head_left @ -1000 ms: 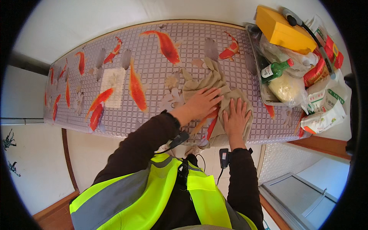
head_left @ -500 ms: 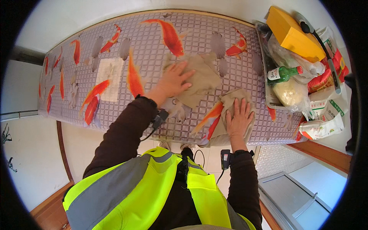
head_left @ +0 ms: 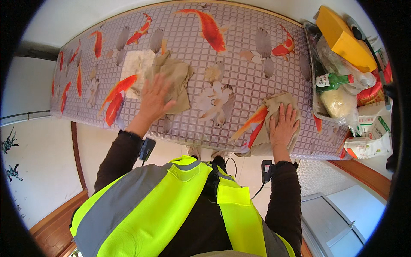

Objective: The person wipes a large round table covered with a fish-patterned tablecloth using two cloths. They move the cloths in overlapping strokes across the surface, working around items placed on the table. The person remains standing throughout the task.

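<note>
- The left hand (head_left: 155, 97) lies flat, fingers spread wide, pressing a crumpled tan cloth (head_left: 174, 82) that reaches beyond its fingertips on the desk (head_left: 239, 68).
- The right hand (head_left: 284, 124) lies flat and open on a second tan cloth (head_left: 274, 105) at the desk's near edge.
- Right of that hand, a tray (head_left: 316, 112) holds a green bottle (head_left: 332, 80) and bags.
- The desk cover shows orange fish.

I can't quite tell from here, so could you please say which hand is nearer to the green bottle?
Right. The right hand lies on a cloth just left of the green bottle; the left hand is far across the table.
</note>
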The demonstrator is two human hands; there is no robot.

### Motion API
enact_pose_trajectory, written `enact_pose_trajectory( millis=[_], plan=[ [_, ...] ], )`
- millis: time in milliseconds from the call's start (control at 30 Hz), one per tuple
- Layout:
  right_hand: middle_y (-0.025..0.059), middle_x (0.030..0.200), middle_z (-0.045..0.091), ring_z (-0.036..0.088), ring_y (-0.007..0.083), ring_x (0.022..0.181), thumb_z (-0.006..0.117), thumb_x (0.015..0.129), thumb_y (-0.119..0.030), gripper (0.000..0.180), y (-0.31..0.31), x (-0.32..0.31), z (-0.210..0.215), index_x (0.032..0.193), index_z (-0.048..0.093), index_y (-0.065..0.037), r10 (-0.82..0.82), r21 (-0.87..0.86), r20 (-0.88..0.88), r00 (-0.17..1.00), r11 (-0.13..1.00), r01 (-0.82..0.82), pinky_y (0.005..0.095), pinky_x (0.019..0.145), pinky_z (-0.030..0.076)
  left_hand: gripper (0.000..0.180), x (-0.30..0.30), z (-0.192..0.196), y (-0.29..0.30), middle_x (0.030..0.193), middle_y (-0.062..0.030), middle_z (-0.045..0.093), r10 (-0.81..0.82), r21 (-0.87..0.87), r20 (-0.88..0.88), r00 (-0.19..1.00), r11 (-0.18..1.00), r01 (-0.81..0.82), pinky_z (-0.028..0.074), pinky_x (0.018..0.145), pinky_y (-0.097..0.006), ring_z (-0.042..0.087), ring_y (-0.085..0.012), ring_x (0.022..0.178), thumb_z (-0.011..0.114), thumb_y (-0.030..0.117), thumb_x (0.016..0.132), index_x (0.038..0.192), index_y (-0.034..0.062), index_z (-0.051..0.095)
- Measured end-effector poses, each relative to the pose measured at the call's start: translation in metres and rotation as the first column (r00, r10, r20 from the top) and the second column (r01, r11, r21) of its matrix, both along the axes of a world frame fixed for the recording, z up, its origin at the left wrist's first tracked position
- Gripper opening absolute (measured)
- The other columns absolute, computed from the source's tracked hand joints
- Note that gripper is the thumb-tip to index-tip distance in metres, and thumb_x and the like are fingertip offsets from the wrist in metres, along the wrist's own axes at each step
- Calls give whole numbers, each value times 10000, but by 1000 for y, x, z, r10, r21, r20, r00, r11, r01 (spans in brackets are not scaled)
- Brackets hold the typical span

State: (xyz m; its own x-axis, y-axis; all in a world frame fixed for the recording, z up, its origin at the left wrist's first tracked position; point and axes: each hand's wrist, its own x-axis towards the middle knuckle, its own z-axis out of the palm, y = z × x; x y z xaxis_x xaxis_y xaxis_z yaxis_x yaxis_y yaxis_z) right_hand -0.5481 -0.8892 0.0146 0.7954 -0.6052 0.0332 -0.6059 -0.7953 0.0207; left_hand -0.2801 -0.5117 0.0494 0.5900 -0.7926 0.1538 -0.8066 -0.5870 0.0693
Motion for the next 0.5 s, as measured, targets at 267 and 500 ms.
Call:
enact_pose_trajectory(
  millis=[267, 500],
  plan=[
    [31, 1557, 212, 175, 309, 1425, 433, 912, -451, 606, -3, -1, -4, 1477, 294, -284, 14, 3, 13, 1000, 1000, -14, 543, 1130, 98, 765, 26, -30, -57, 1538, -147, 221, 177, 140, -19, 984, 975, -173, 131, 1122, -537, 181, -327, 1425, 413, 569, 908, 1486, 101, 237],
    [39, 1557, 212, 180, 312, 1424, 422, 917, -457, 601, -5, -3, -6, 1476, 302, -272, 29, -14, 28, 999, 999, -29, 541, 1128, 105, 810, 69, -52, -136, 1525, -199, 227, 658, -46, -56, 751, 750, -660, 140, 1120, -534, 178, -337, 1423, 347, 590, 926, 1460, -10, 245]
  ],
)
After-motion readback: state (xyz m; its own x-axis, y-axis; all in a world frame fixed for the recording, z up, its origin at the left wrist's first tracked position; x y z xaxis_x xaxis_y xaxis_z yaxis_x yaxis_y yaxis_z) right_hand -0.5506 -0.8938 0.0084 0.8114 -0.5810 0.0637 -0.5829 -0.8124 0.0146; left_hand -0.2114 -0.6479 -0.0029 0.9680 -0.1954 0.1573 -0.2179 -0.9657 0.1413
